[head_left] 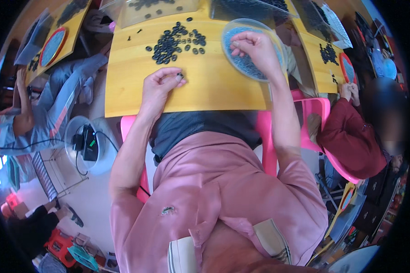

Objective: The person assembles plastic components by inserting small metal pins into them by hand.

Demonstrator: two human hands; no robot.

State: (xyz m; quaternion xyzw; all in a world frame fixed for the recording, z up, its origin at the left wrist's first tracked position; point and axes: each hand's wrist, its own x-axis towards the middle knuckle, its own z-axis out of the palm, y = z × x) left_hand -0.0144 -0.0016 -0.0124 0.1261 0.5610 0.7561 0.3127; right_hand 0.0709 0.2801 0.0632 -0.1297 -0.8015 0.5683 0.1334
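My left hand (161,88) rests near the front of the yellow wooden table (132,91), thumb and fingers pinching a small black plastic piece (180,75). Just beyond it, a loose heap of similar black oval pieces (167,45) is spread over the tabletop. To the right, my right hand (258,53) is above a round clear tray (226,52) filled with many tiny blue-grey bits, too small to name. Its thumb and fingertips are pressed together; whatever is between them does not show. Two small dark bits (139,31) lie left of the heap.
At the table's far side stand a clear bin (118,19) and a dark-filled bin (216,11). People sit at tables on both sides, with red-rimmed round trays (53,47). Pink chair parts (321,113) are close by my right. A clear bucket (104,152) holds black adapters and cables.
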